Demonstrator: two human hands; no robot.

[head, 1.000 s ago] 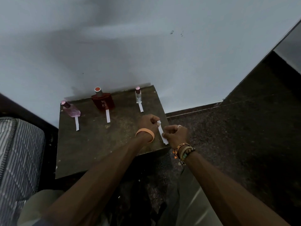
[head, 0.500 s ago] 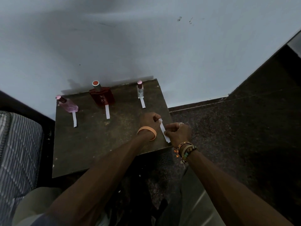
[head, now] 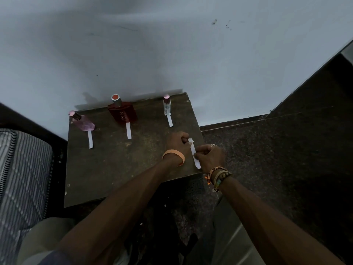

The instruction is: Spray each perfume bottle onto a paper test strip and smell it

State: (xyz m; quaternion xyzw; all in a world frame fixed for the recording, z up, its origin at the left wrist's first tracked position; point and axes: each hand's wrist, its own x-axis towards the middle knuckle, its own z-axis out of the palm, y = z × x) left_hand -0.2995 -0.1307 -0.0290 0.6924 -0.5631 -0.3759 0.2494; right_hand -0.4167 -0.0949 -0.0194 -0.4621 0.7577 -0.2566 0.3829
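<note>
Strip (head: 193,150) hardly moved, still pinched btwn L hand (head: 176,142) & R hand (head: 210,156).

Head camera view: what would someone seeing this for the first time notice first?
Most striking are the two hands at the right edge of the dark table: the left hand and right hand both pinch one white paper strip between them. Along its far side, by the wall, stand a pink bottle, a red bottle and a small clear bottle, each with a loose strip lying before it.
</note>
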